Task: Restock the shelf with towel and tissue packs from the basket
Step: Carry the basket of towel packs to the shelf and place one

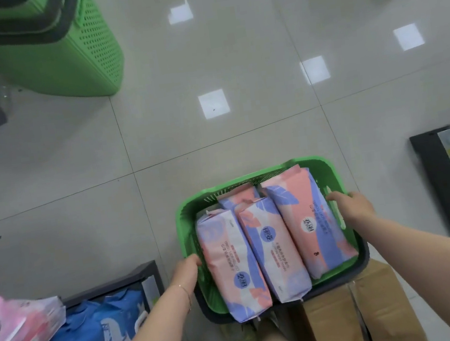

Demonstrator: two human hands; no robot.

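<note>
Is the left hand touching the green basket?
Touching. The head view shows the left hand gripping the green basket at its left rim, fingers curled over the edge beside the packs.

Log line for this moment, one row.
phase: carrying | left hand: grips basket left rim | right hand: grips right rim | load: pink-purple packs | shelf: none placed yet

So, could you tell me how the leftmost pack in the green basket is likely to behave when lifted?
The leftmost pack looks soft and plump, so probably light and slightly squashy. Its glossy wrapper may be slippery. Being long, it might sag if gripped at one end.
</note>
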